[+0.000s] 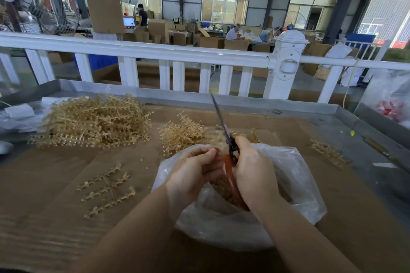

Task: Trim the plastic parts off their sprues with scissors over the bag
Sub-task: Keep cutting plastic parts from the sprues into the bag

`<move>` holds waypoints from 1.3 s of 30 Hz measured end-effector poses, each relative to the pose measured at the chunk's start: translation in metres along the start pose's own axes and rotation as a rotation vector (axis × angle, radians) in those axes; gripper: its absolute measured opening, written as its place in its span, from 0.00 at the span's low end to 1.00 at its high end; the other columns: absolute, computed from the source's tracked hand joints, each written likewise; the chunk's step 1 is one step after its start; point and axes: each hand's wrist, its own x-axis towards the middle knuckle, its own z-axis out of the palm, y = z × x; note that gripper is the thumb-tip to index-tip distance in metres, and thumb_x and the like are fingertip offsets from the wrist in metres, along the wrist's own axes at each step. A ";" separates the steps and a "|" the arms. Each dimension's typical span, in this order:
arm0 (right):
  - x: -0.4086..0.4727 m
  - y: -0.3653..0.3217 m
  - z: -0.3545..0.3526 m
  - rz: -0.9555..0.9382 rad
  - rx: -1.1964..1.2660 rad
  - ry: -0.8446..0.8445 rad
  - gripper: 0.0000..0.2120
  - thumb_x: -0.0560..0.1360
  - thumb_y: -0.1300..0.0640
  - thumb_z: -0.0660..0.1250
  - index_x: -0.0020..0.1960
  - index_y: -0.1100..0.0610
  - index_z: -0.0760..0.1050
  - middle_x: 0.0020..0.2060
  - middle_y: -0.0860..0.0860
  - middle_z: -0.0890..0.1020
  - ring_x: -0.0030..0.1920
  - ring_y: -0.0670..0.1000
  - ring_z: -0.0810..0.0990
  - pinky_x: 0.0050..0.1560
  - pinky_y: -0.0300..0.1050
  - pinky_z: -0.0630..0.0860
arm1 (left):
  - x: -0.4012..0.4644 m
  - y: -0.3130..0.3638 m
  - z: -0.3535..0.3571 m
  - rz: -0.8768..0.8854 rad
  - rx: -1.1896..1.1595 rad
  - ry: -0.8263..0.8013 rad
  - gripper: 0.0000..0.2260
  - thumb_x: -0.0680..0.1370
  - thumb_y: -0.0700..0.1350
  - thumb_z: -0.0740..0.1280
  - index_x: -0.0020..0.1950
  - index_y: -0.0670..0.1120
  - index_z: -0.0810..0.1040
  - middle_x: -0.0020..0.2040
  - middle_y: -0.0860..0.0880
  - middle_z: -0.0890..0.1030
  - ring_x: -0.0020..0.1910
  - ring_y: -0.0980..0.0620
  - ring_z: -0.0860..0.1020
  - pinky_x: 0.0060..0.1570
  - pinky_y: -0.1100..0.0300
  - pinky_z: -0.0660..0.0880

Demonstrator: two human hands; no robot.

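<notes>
Reading from nine o'clock to three o'clock across the cardboard-covered table [55, 184]. At ten o'clock lies the large heap of untrimmed sprues [93, 122], amber plastic frames with their parts on them; I judge this to be most of the work left. At eight o'clock, near my left forearm, four single sprue strips [106, 190] lie apart from the heap; whether they are trimmed I cannot tell. Just past centre, at twelve o'clock, a smaller pile of sprues [180, 133] sits beside the far rim of the clear plastic bag [295, 186].

My left hand [190, 175] is over the bag mouth, fingers curled toward the right hand; what they pinch is hidden, so I cannot tell whether they hold a part. My right hand [255, 173] is clenched round the red handles of the scissors [224, 126], whose dark blades point up toward twelve o'clock and appear closed together. Inside the bag, between my wrists, a small deposit of cut parts [224, 190] shows that some trimming is done.

At three o'clock one more sprue [328, 153] lies alone on the table.
</notes>
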 end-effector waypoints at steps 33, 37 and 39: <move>0.006 0.020 -0.012 0.533 0.682 -0.048 0.12 0.70 0.67 0.71 0.49 0.54 0.79 0.33 0.51 0.81 0.30 0.45 0.77 0.35 0.39 0.74 | -0.004 0.001 0.004 -0.177 -0.115 0.008 0.09 0.63 0.34 0.70 0.42 0.39 0.80 0.36 0.45 0.81 0.31 0.54 0.79 0.31 0.66 0.77; 0.001 0.020 -0.006 0.469 0.682 -0.051 0.11 0.71 0.68 0.69 0.48 0.53 0.78 0.36 0.51 0.80 0.31 0.44 0.76 0.39 0.39 0.75 | -0.006 -0.004 0.006 -0.210 0.023 -0.002 0.16 0.61 0.35 0.71 0.48 0.38 0.80 0.40 0.45 0.83 0.39 0.52 0.80 0.37 0.64 0.77; 0.002 0.020 -0.007 0.414 0.624 -0.087 0.11 0.71 0.68 0.69 0.49 0.55 0.77 0.36 0.49 0.80 0.32 0.41 0.77 0.41 0.32 0.74 | -0.008 -0.005 0.006 -0.225 0.095 -0.013 0.16 0.62 0.35 0.72 0.49 0.39 0.80 0.42 0.44 0.83 0.37 0.50 0.81 0.36 0.61 0.77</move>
